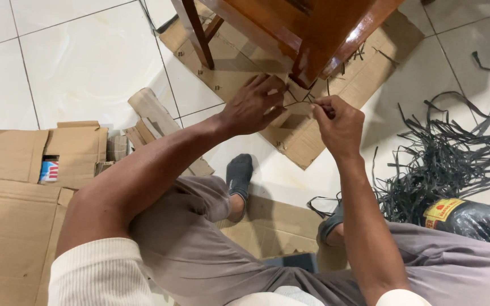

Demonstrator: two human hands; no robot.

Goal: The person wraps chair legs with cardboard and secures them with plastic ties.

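Thin black strip [299, 102] pinched taut between hands, left [252, 105], right [340, 122].

Both arms reach forward, the left hand [252, 105] and right hand [339, 122] pinched shut, close together.

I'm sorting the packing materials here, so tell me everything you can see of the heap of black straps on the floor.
The heap of black straps is a loose tangle of thin, flat, plastic-looking strips, curled and crossing one another. It lies on the white tiled floor at the person's right, beside the flattened cardboard under the wooden furniture. Its lower edge meets a black plastic-wrapped bundle. Neither hand touches the heap.
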